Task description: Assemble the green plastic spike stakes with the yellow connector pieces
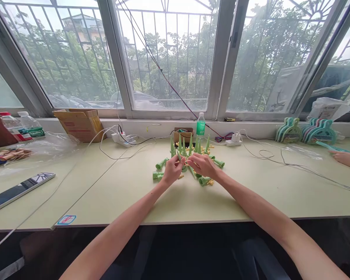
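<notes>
My left hand (172,170) is closed on a green pointed plastic piece (179,156), whose tip sticks up past the thumb. Just to its right, my right hand (203,165) has its fingers bent and drawn together, nearly meeting the left fingertips. Whatever lies between those fingers is too small to name. Behind both hands stand several green plastic spires (190,144), points upward. Green tubular pieces lie around them, among them one tube (219,163) at the right and another tube (204,181) in front. Small yellow pieces (210,182) are scattered among the green ones.
A small cardboard box (183,132) and a green-labelled bottle (201,125) stand behind the pieces. Power strips (125,139) and white cables (282,161) cross the table. A phone-like slab (20,191) lies left. Another person's hand (348,158) is at far right near teal hanger-like items (319,132).
</notes>
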Demonstrator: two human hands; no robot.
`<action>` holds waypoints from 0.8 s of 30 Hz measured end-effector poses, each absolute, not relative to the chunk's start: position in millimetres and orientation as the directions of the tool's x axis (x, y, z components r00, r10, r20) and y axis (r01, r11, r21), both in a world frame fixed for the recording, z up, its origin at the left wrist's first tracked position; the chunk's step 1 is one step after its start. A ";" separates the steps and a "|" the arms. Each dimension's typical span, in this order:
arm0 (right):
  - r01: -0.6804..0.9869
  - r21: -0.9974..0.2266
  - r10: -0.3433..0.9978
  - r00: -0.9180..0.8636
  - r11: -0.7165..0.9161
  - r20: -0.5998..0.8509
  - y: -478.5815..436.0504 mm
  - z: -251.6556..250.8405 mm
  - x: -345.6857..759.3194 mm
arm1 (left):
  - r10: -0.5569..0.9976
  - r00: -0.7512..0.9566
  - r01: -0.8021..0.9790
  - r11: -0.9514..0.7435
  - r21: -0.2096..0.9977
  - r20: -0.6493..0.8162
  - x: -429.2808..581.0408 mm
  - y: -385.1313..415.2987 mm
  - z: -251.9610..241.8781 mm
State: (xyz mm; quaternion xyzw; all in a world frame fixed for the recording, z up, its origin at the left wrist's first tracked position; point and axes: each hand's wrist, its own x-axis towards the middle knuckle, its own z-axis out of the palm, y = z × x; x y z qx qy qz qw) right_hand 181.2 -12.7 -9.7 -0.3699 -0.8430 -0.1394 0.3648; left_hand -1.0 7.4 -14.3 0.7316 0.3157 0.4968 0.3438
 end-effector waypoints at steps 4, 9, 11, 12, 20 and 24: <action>0.709 -0.016 0.533 -0.514 0.705 0.672 -14.9 -9.2 178.6 | 0.790 0.306 0.104 -0.582 0.807 0.531 -0.4 8.1 -15.3; 0.692 -0.034 0.548 -0.539 0.721 0.639 -13.3 -13.4 176.0 | 0.790 0.282 0.113 -0.591 0.799 0.544 -1.9 9.2 -16.8; 0.700 -0.031 0.560 -0.543 0.714 0.626 -12.0 -14.3 175.6 | 0.793 0.273 0.117 -0.589 0.800 0.545 -2.3 9.7 -17.3; 0.707 -0.028 0.568 -0.543 0.707 0.618 -11.5 -14.6 175.3 | 0.794 0.272 0.117 -0.588 0.800 0.544 -2.4 9.9 -17.5; 0.733 -0.016 0.593 -0.536 0.680 0.601 -14.2 -14.6 173.7 | 0.784 0.260 0.134 -0.607 0.783 0.564 -3.2 7.2 -16.0; 0.751 -0.005 0.596 -0.520 0.660 0.612 -13.0 -13.9 177.3 | 0.782 0.247 0.140 -0.612 0.778 0.572 -4.2 6.7 -16.5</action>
